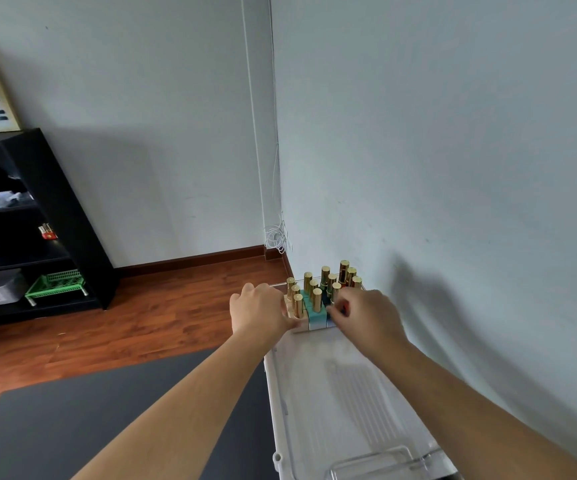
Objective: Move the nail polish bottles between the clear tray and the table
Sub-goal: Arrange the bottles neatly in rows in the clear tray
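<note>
A long clear tray (342, 393) runs along the wall on the right. Several nail polish bottles (318, 299) with gold caps stand packed at its far end, in cream, teal, dark blue and red. My left hand (263, 310) rests against the left side of the cluster, fingers on the cream bottles; I cannot tell if it grips one. My right hand (366, 317) reaches in from the right, fingertips pinched around a bottle at the front right of the group, mostly hidden by the hand.
A dark grey table surface (107, 420) lies left of the tray. The wall (453, 168) runs close along the tray's right side. A black shelf unit (38, 220) with a green basket (55, 284) stands on the wooden floor at far left.
</note>
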A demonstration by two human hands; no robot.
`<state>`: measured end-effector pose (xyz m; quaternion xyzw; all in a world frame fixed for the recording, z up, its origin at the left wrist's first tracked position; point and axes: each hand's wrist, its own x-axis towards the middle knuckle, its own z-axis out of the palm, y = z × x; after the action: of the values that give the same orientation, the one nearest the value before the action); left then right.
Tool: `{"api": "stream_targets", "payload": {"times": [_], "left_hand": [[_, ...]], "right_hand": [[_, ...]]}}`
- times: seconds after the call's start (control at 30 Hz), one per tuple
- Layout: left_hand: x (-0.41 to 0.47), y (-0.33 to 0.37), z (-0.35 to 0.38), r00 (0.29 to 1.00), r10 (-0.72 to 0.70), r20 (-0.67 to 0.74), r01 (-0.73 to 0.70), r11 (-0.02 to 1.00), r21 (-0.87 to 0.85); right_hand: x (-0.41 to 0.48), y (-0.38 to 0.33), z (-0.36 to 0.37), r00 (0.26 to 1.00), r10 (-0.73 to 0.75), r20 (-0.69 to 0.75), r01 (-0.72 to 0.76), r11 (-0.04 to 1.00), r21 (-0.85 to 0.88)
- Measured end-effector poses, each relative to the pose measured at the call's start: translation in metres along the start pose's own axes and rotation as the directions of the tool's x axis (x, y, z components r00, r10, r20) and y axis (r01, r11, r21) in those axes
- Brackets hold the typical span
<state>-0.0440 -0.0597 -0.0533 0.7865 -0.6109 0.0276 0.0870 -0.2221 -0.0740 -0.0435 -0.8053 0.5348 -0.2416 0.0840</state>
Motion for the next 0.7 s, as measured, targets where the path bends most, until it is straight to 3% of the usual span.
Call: {"api": "stream_targets", "payload": {"times": [0.13,0.37,0.5,0.7], "left_hand": [[0.003,0.002,0.002,0.999,-0.005,0.048,0.007,0.999,-0.044],[0.003,0.003,0.005,0.999,-0.024,0.029,0.025,0.999,-0.024],[0.003,0.007,0.003,0.999,-0.029,0.013,0.028,0.997,0.077],[0.004,0.014,0.002,0.998,-0.057,0.026,0.054,0.995,0.084]], "right_hand": [[-0.002,0.026,-0.016,0.987,0.092,-0.134,-0.092,0.996,0.003],[0.012,0.043,-0.005,0.992,0.117,0.044,-0.119,0.992,0.047],[0.017,0.045,-0.001,0.987,0.121,0.104,-0.119,0.993,-0.025],[0.024,0.042,0.0,0.988,0.08,0.134,-0.064,0.991,-0.115]]}}
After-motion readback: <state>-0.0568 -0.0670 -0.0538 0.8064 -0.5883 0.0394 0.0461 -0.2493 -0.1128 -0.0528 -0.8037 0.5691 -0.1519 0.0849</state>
